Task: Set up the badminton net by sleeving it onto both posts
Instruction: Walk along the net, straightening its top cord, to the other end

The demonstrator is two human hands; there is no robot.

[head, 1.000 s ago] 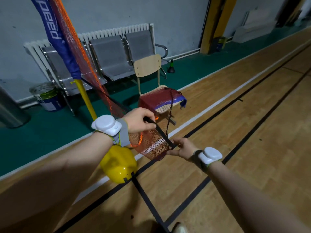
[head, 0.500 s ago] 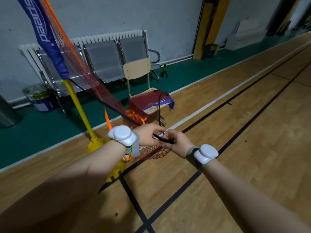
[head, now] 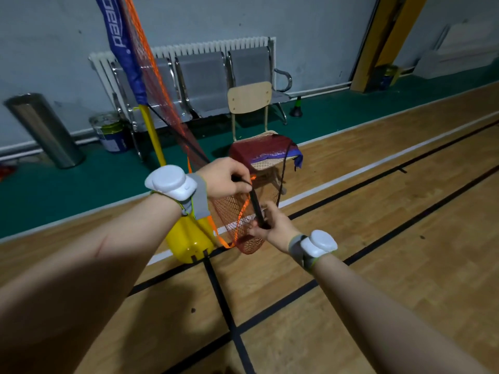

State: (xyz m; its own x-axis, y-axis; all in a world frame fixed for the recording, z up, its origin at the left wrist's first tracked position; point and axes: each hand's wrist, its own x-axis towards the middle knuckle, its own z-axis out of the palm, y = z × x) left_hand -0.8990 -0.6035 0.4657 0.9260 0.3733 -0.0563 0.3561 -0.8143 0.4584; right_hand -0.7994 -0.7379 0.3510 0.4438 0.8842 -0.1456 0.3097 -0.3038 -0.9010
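A yellow post [head: 151, 132] rises from a yellow base [head: 191, 238] at the court's edge. The net's blue sleeve [head: 122, 47] sits on the post's upper part, and red-orange mesh [head: 159, 85] slants down from it to my hands. My left hand [head: 225, 179] pinches the black edge band [head: 255, 205] near its top. Lower and to the right, my right hand [head: 272, 226] grips the same band, with mesh [head: 243, 225] bunched below. The rest of the net [head: 266, 152] lies heaped on a wooden chair [head: 249, 97].
A row of grey metal seats [head: 204, 82] and a radiator [head: 205, 47] line the wall behind the post. A steel bin [head: 44, 130] and a paint bucket [head: 110, 132] stand at the left. A small cone [head: 296, 106] stands right of the seats. Wooden court floor stretches right.
My hands, close together half a second ago, have drawn apart along the black band: the left rose, the right dropped. The view shifted, so the post and chairs now sit further right.
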